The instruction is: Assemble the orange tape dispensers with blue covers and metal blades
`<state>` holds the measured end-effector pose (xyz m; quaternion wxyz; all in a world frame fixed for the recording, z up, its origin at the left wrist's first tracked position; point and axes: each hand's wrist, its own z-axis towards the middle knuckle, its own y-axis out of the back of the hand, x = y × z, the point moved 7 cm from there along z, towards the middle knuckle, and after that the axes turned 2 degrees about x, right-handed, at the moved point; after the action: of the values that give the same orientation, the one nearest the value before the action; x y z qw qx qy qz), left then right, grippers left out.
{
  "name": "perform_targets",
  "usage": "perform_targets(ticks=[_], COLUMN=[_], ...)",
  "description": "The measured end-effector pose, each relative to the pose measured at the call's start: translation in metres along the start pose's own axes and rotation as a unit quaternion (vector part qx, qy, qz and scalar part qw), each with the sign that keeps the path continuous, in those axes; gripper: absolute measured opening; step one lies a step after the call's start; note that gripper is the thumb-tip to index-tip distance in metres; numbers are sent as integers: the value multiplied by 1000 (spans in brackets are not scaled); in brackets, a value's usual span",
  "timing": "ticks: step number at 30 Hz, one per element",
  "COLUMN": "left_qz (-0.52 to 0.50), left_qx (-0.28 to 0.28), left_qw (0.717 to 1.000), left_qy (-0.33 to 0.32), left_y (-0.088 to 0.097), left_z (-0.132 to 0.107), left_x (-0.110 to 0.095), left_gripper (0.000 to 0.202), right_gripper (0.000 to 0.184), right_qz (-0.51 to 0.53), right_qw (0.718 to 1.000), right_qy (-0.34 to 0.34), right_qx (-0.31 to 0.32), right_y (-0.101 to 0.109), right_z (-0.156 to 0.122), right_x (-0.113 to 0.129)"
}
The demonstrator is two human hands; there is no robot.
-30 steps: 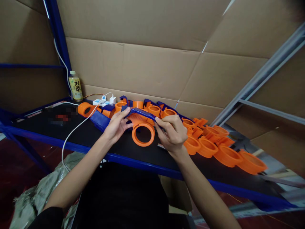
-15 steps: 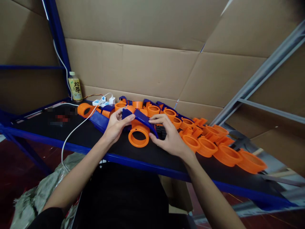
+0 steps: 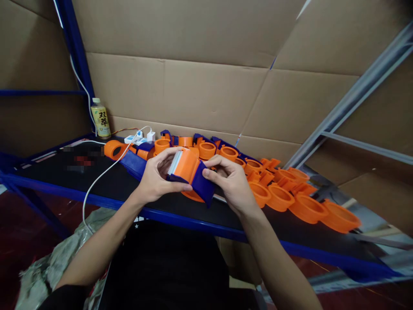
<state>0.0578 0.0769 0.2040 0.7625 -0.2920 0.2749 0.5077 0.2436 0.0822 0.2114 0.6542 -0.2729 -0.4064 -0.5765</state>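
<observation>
While held at frame centre just above the black shelf (image 3: pixel 106 187), gripped from both sides: orange-and-blue tape dispenser (image 3: pixel 190 171), fingers of left hand (image 3: pixel 155 178) curled tight on its toothed end, those of right hand (image 3: pixel 230 185) clasping the blue side. Underside hidden. Beyond, rightward: orange spools (image 3: pixel 306 209). Far upper left: bottle (image 3: pixel 100 122) labelled "双萃", smaller print unreadable.

black top (image 3: pixel 161 267), bare forearms (image 3: pixel 106 241)

Both hands (image 3: pixel 193 181) around orange-blue dispenser (image 3: pixel 190 172)
</observation>
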Motion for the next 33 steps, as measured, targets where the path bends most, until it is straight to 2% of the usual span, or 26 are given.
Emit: perform_targets(ticks=[7,11,15,18,26,29,33], left_qz=[6,24,56,73,124,143,152], left_qx=[61,98,126,129,114,131,143], left_qw=[998,995,989,988,982,973,963], left_qy=[4,-20,-46,-50,-90,-128,-169], left_y=[-10,-14,-16,-16,-16,-18,-21], left_z=[-3,-4,-4,-3,-4,-4,-6], left_x=[-1,0,0,1,-4,-7,-8], left_gripper=[77,78,81,80,80,84,90], right_gripper=[26,23,21,21,16,15,17], right_qz=[-49,-54,-40,-49,-141,-135,-73], right_qw=[999,998,999,998,985,986,995], right_qy=[14,23,2,7,99,91,49], right_qx=[10,19,34,24,-27,-30,-38], right_y=[12,14,14,15,15,15,17], right_z=[-7,-10,-12,-13,-25,-26,-26], right_x=[6,9,8,8,26,27,21])
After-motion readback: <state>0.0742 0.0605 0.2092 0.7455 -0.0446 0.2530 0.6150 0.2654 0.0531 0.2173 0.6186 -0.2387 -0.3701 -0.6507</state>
